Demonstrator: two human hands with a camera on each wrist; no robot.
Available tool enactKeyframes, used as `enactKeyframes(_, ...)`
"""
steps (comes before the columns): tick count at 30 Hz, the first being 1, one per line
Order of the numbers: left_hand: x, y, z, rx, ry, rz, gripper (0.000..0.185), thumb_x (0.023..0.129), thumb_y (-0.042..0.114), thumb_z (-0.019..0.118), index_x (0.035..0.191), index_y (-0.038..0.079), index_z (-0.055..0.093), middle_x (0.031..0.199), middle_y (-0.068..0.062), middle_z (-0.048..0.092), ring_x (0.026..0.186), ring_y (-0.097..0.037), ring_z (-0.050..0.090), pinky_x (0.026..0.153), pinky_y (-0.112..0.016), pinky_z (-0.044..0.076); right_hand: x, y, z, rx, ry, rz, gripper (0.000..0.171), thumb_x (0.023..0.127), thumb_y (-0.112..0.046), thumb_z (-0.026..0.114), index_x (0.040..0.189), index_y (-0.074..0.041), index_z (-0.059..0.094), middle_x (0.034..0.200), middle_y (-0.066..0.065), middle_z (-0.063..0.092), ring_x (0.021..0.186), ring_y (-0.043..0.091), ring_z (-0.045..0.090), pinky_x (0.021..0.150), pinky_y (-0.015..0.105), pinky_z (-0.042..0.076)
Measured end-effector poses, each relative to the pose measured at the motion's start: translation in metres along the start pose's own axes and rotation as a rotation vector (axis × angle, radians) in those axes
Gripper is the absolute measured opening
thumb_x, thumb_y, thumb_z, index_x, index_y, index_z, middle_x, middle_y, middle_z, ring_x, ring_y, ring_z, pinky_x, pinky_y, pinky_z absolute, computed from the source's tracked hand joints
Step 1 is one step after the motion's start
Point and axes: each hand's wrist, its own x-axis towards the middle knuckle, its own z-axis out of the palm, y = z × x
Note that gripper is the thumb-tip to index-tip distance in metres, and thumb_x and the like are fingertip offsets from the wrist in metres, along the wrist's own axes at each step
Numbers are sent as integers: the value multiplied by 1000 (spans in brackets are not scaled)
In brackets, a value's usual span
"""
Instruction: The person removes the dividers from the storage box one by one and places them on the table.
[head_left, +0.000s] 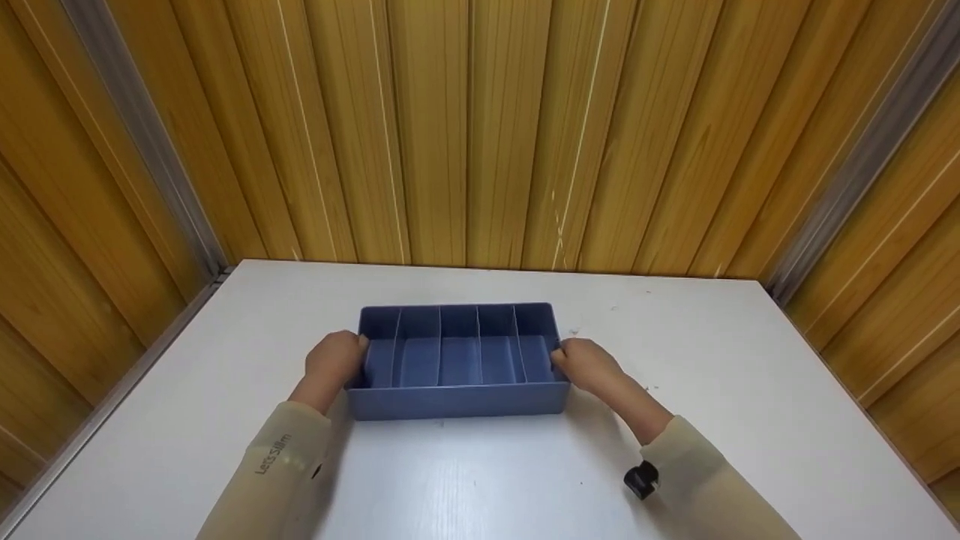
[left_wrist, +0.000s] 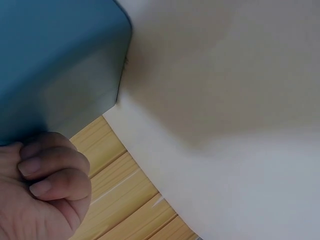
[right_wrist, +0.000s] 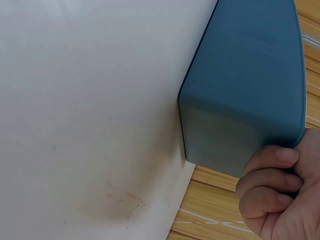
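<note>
Blue divided tray (head_left: 457,360), five compartments, set mid-counter. Gripped at its short ends by left hand (head_left: 334,364) and right hand (head_left: 585,365), fingers curled at the rims. White counter (head_left: 480,480), faintly scuffed; ribbed wooden wall panels (head_left: 480,127) on three sides.

Head view high and forward-down, wrist views close, sharing blue tray (head_left: 457,397)

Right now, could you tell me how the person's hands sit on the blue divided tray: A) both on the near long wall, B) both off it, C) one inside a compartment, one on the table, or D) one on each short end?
D: the left hand grips one short end of the blue tray and the right hand grips the other.
</note>
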Motion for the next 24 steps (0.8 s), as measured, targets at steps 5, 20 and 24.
enactKeyframes(5, 1, 4, 3, 1, -3, 10, 45, 110, 24, 38, 116, -10, 68, 116, -26, 72, 100, -36, 70, 92, -52, 57, -3, 4, -2, 27, 6, 19, 27, 100, -15, 45, 74, -11, 50, 69, 1, 45, 68, 18, 45, 64, 29, 36)
enactKeyframes(20, 8, 25, 7, 5, -6, 26, 46, 109, 25, 39, 117, -9, 68, 119, -27, 72, 111, -41, 69, 94, -53, 56, -11, 19, -9, -13, 13, 43, 29, 102, -18, 43, 77, -8, 53, 72, 3, 49, 72, 21, 50, 70, 37, 44)
enactKeyframes(24, 9, 29, 10, -14, -12, 26, 46, 109, 26, 39, 115, -9, 68, 116, -26, 72, 101, -37, 70, 92, -52, 57, -15, 24, -10, -20, 13, 51, 31, 103, -19, 41, 77, -8, 54, 72, 4, 50, 73, 21, 51, 72, 39, 46)
